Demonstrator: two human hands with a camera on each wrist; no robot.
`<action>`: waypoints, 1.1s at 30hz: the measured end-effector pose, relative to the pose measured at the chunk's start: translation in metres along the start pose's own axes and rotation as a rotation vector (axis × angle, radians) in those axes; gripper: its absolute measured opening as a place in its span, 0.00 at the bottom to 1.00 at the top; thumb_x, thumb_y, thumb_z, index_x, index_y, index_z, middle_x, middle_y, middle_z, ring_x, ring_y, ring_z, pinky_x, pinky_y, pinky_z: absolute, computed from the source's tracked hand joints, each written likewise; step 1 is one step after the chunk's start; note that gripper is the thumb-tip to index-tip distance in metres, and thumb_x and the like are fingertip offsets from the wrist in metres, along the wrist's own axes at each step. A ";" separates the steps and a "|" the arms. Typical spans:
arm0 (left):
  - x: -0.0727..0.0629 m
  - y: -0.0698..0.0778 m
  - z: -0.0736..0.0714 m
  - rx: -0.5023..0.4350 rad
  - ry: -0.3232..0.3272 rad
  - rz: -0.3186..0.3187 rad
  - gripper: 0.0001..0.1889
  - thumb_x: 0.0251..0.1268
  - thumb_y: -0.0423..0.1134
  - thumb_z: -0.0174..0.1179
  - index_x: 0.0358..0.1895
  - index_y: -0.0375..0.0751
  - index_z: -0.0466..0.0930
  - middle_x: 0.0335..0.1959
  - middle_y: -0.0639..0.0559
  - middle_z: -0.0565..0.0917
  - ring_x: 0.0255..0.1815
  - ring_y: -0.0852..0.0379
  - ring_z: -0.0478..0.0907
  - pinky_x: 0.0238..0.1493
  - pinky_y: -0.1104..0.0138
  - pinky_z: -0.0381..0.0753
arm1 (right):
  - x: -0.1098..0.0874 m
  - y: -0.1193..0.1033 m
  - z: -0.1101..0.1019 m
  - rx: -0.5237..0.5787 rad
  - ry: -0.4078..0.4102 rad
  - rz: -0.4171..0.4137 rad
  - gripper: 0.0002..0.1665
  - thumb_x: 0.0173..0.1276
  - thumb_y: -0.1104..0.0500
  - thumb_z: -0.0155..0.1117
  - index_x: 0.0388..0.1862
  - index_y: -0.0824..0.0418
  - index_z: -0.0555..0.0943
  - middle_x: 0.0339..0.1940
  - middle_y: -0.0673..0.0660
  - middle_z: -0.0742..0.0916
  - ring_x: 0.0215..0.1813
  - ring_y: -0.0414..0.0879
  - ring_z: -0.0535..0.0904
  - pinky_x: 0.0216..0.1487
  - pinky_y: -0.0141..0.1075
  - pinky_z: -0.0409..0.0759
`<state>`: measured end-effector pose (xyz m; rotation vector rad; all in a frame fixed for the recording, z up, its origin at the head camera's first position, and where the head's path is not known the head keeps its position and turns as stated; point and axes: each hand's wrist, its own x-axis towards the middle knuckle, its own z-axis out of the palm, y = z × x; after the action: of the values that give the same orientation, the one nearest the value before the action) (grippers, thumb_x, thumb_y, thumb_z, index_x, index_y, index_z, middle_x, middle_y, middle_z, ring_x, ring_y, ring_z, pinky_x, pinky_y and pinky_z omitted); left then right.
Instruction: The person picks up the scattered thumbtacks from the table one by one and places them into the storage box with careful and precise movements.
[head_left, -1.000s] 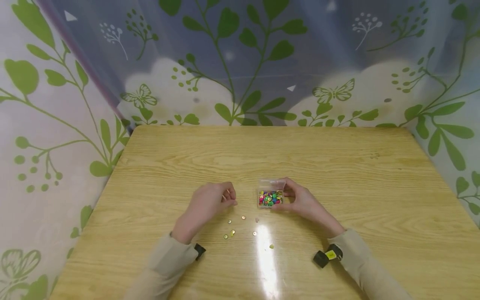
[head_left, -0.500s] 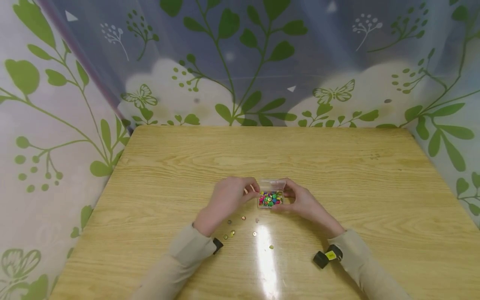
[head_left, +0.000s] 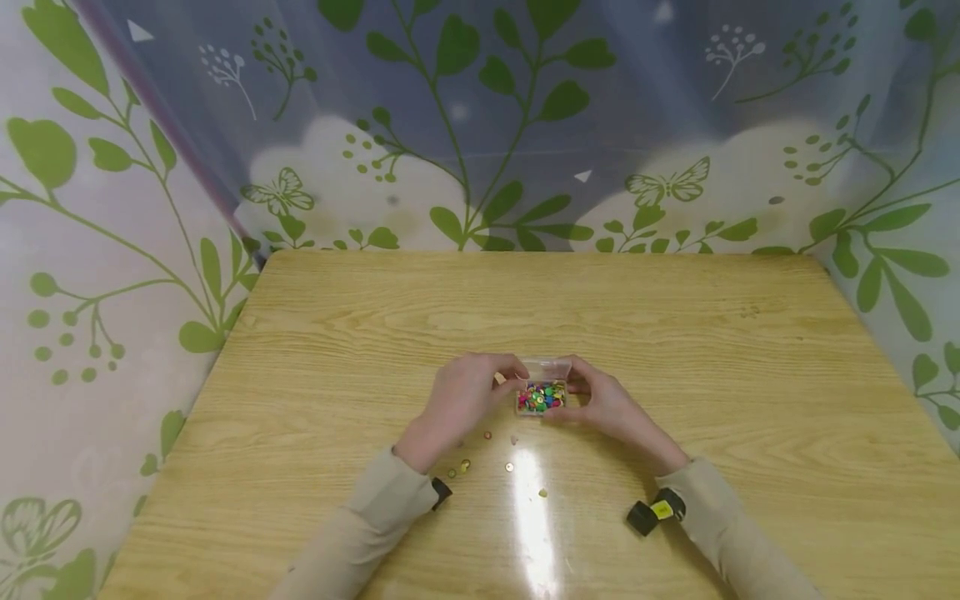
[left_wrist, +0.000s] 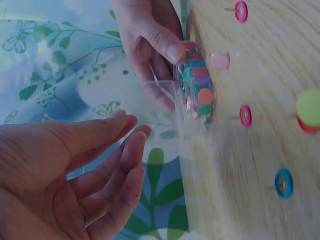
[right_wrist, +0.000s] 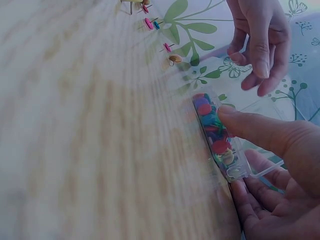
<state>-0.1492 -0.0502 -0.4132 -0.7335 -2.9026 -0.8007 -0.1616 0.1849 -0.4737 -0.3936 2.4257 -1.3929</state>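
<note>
A small clear plastic box [head_left: 517,410] lies on the table with its hinged lid [head_left: 546,369] standing up. Colourful thumbtacks [head_left: 538,398] fill it. My right hand [head_left: 611,407] grips the box from its right, thumb along the near side and fingers behind. At the box's left end hovers my left hand [head_left: 463,398], thumb and fingers loosely bent. In the left wrist view, no tack shows between the left fingertips [left_wrist: 142,131]. Loose thumbtacks are scattered nearer the front, among them a pink one [left_wrist: 245,116] and a blue one [left_wrist: 283,183].
The wood-grain table [head_left: 675,317] reaches back to a curtain [head_left: 420,167] printed with leaves and butterflies. A dark wrist device [head_left: 643,517] sits at the right sleeve, close over the tabletop. Light glares on the table's front middle.
My left hand has moved right, from beside the loose tacks to the box's left end. The right hand and the box have stayed in place.
</note>
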 end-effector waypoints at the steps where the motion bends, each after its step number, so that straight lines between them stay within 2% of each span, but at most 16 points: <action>1: -0.001 -0.001 -0.001 0.004 0.001 -0.006 0.05 0.68 0.43 0.67 0.42 0.52 0.89 0.34 0.56 0.90 0.28 0.62 0.83 0.24 0.71 0.75 | 0.000 0.000 0.000 0.000 -0.001 0.004 0.40 0.57 0.54 0.81 0.67 0.52 0.73 0.65 0.60 0.80 0.65 0.62 0.77 0.68 0.59 0.72; 4: -0.006 -0.007 -0.005 0.013 -0.019 -0.030 0.04 0.68 0.44 0.67 0.40 0.53 0.90 0.35 0.57 0.90 0.28 0.62 0.82 0.26 0.70 0.77 | 0.001 0.000 0.000 -0.005 0.002 0.009 0.41 0.57 0.53 0.81 0.68 0.53 0.73 0.65 0.61 0.81 0.65 0.61 0.78 0.68 0.59 0.72; 9: -0.018 -0.020 -0.015 0.024 -0.109 -0.066 0.02 0.68 0.41 0.67 0.37 0.53 0.89 0.33 0.61 0.88 0.29 0.63 0.78 0.29 0.68 0.76 | 0.001 -0.001 0.000 -0.026 0.005 0.007 0.41 0.57 0.53 0.81 0.67 0.54 0.73 0.64 0.63 0.81 0.64 0.63 0.78 0.67 0.59 0.72; 14: -0.033 -0.034 -0.021 0.041 -0.182 -0.064 0.04 0.64 0.36 0.69 0.32 0.52 0.87 0.29 0.62 0.86 0.27 0.65 0.75 0.30 0.68 0.75 | 0.001 0.001 0.000 -0.039 0.006 0.017 0.41 0.56 0.52 0.82 0.67 0.53 0.73 0.66 0.63 0.80 0.65 0.64 0.77 0.68 0.60 0.71; 22: -0.047 -0.043 -0.024 0.007 -0.324 -0.099 0.08 0.57 0.38 0.74 0.26 0.52 0.83 0.23 0.64 0.80 0.27 0.64 0.73 0.32 0.68 0.75 | -0.001 0.000 -0.001 -0.042 0.009 0.017 0.41 0.57 0.52 0.81 0.68 0.54 0.73 0.66 0.64 0.80 0.66 0.65 0.76 0.68 0.61 0.70; 26: -0.048 -0.045 -0.020 0.028 -0.322 -0.100 0.09 0.58 0.38 0.74 0.25 0.53 0.82 0.22 0.64 0.79 0.26 0.64 0.72 0.30 0.67 0.74 | -0.001 0.000 -0.001 -0.045 0.010 0.009 0.40 0.57 0.52 0.81 0.67 0.55 0.73 0.66 0.65 0.80 0.66 0.66 0.76 0.68 0.61 0.70; 33: -0.046 -0.045 -0.017 0.073 -0.245 -0.066 0.07 0.56 0.31 0.67 0.26 0.48 0.81 0.21 0.61 0.76 0.23 0.63 0.70 0.25 0.71 0.71 | 0.001 0.000 0.000 -0.044 0.008 -0.004 0.40 0.58 0.53 0.81 0.67 0.56 0.74 0.66 0.65 0.80 0.65 0.65 0.76 0.68 0.60 0.71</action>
<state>-0.1305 -0.1123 -0.4268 -0.7838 -3.1689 -0.6485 -0.1626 0.1847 -0.4736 -0.4044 2.4668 -1.3466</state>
